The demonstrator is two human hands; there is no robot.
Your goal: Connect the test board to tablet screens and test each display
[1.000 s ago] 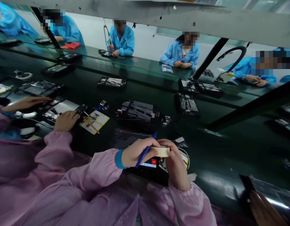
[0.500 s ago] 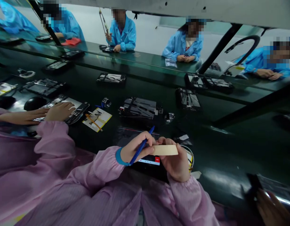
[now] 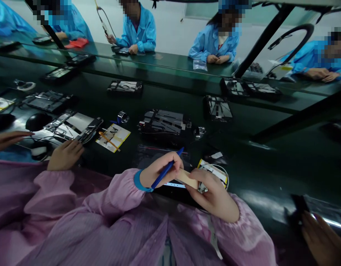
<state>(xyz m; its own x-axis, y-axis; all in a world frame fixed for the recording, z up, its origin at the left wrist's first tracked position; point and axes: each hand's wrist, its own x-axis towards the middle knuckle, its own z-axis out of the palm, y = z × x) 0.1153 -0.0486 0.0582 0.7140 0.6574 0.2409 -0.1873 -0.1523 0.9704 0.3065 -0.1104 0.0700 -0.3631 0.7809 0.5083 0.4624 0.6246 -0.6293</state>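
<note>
My left hand (image 3: 154, 170) is closed round a slim blue pen-like plastic tool (image 3: 162, 176), which slants up across the fingers. That same hand pinches one side of a cream roll of tape (image 3: 189, 180). My right hand (image 3: 219, 195) is closed on the roll's other side, thumb below and fingers above. Under the hands lies a dark device with a partly visible lit screen (image 3: 176, 185). A flat white battery with yellow edges (image 3: 212, 170) shows behind my right hand, with a pale cable looped round it.
An opened tablet-like device (image 3: 163, 122) lies ahead, with a shiny metallic roll (image 3: 199, 132) beside it. Another battery (image 3: 114, 138) is to the left, near a co-worker's hand (image 3: 65, 155). At right, another person's hand (image 3: 321, 236) touches a dark object. A black post (image 3: 303, 120) slants across the right.
The tape roll has tilted, its right end dropping, and my right hand has shifted its hold to the roll's right end. The co-worker's hands at left have drawn back from the opened device.
</note>
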